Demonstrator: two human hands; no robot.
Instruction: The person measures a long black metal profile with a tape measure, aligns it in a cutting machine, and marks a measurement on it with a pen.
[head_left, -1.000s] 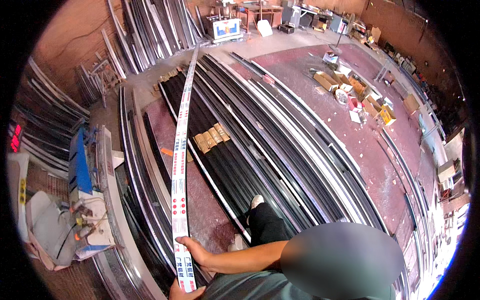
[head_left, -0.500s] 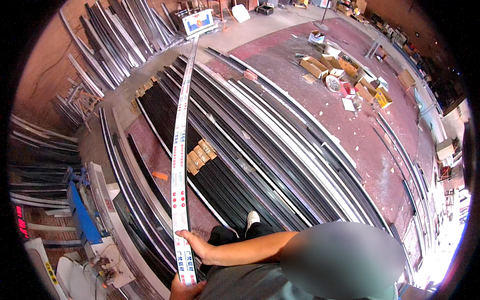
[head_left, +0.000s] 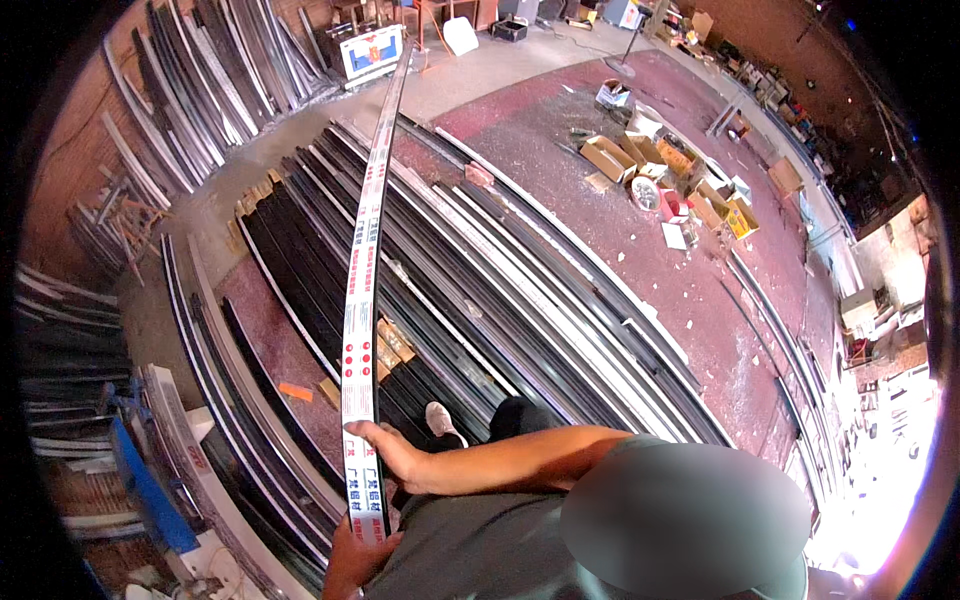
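A long, narrow profile bar (head_left: 362, 300), covered in white film with red and blue print, runs from my body toward the far wall. My right hand (head_left: 395, 455) is closed round its right side, the thumb lying across the top face. Closer to my body, my left hand (head_left: 358, 555) is wrapped around the bar near its near end; part of that hand drops toward the lower edge. The bar hangs above a broad spread of dark and silver profiles (head_left: 520, 290) lying on the floor. A light shoe (head_left: 440, 420) of mine stands among these profiles.
More profiles (head_left: 190, 80) lean on the far left wall. A white and blue box (head_left: 370, 52) stands by the bar's far end. Open cartons (head_left: 608, 158) and a bucket (head_left: 645, 194) sit on the red floor at right. A blue machine part (head_left: 150, 485) is at lower left.
My view has shifted, and the surroundings appear further left. The bar's far end has swung right across the box. My legs have shifted; both hands keep hold of the bar.
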